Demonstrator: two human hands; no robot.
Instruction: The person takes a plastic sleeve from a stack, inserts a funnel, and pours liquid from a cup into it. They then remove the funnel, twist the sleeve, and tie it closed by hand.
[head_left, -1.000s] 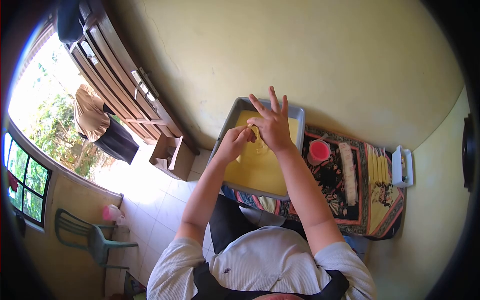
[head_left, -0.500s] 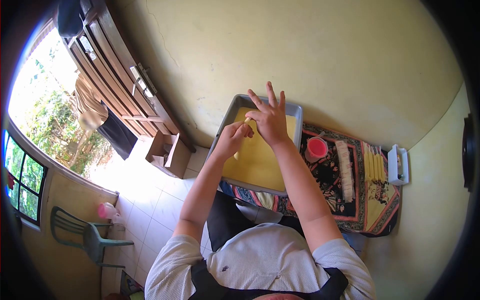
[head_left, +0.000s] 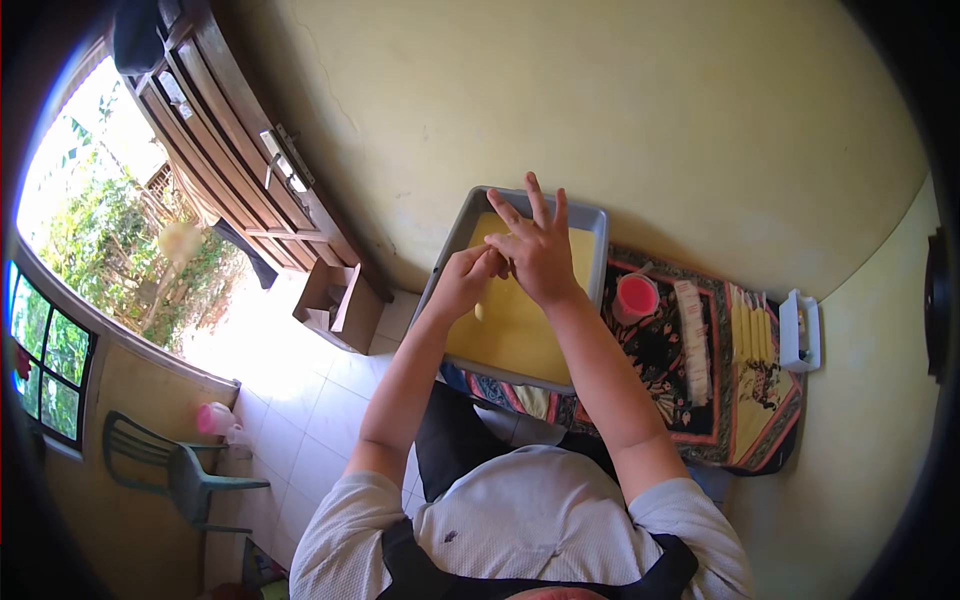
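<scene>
Over a grey tub [head_left: 600, 232] of yellow contents, my two hands meet fingertip to fingertip. My left hand [head_left: 470, 280] is closed around a slim yellow packet [head_left: 479, 312]; only its lower end shows below the fingers. With thumb and index finger, my right hand [head_left: 540, 258] pinches at the packet's upper end, which the fingers hide. The other three fingers of that hand are stretched up and apart.
Right of the tub, a patterned cloth [head_left: 655, 350] bears a pink-red container [head_left: 636, 297], a strip of pale wrappers [head_left: 692, 340], several slim yellow packets [head_left: 752, 330] and a white holder [head_left: 799, 330]. Leftward are a cardboard box [head_left: 345, 310], an open door [head_left: 235, 150] and a green chair [head_left: 185, 480].
My right hand's pinch has come down against my left fingers, covering the packet's top that showed before. Outside the doorway, a person has moved mostly out of sight behind the door.
</scene>
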